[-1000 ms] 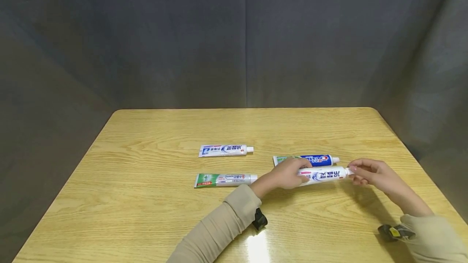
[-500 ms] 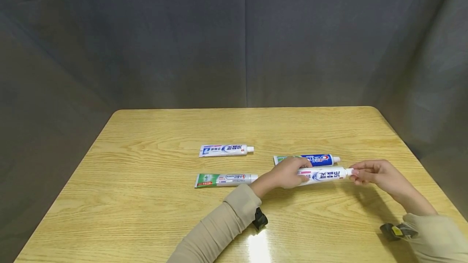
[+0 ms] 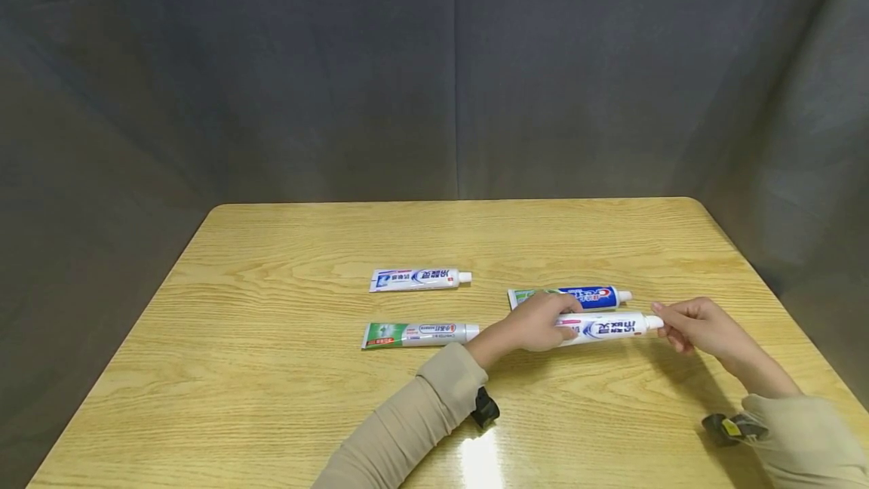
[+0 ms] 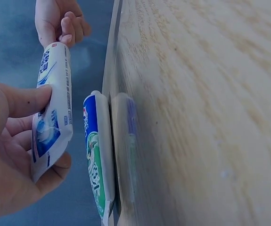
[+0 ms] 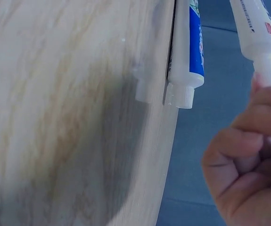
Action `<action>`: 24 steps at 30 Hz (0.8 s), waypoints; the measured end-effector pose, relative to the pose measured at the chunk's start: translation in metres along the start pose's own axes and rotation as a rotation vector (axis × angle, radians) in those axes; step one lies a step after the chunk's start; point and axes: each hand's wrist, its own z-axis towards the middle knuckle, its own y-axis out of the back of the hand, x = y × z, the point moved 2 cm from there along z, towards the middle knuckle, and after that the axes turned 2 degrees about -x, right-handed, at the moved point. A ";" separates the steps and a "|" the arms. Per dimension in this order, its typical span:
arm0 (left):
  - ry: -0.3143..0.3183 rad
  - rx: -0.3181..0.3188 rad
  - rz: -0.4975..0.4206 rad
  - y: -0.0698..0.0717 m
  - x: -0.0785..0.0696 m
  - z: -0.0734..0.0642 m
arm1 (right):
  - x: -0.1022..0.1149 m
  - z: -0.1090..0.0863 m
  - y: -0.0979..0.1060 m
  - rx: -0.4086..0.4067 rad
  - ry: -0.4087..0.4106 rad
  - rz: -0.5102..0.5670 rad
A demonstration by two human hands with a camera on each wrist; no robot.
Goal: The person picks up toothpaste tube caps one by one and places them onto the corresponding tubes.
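Observation:
A white toothpaste tube (image 3: 607, 326) with blue lettering is held above the table, its cap end pointing right. My left hand (image 3: 541, 321) grips its body near the flat end; the left wrist view shows the thumb on the tube's face (image 4: 56, 80) and fingers behind. At the other end my right hand (image 3: 699, 329) pinches the white cap (image 5: 267, 70) between thumb and fingers. Just behind the held tube lies a blue and green toothpaste tube (image 3: 589, 297), partly covered by my left hand in the head view.
On the wooden table (image 3: 237, 398), a smaller white and blue toothpaste tube (image 3: 416, 279) lies left of centre. Nearer, a green and silver toothpaste tube (image 3: 419, 334) lies beside my left wrist. A dark curtain (image 3: 339, 81) hangs behind the table.
My right hand's fingers have shifted on the cap, and the hand has moved slightly right and back. The held tube has edged slightly to the right. The other tubes stay put.

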 end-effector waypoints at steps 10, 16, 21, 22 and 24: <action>-0.005 0.022 0.018 0.000 -0.001 -0.001 | -0.004 -0.001 0.003 -0.052 0.043 0.001; -0.006 0.024 -0.021 0.001 0.001 -0.002 | -0.007 -0.004 0.007 0.001 0.145 0.154; -0.003 0.029 -0.025 0.002 0.002 -0.003 | -0.008 -0.005 0.010 0.086 0.174 0.236; -0.004 0.028 -0.022 0.002 0.002 -0.002 | -0.009 -0.004 0.011 0.095 0.177 0.247; -0.007 0.026 -0.013 0.002 0.002 -0.002 | -0.009 -0.004 0.011 0.105 0.185 0.259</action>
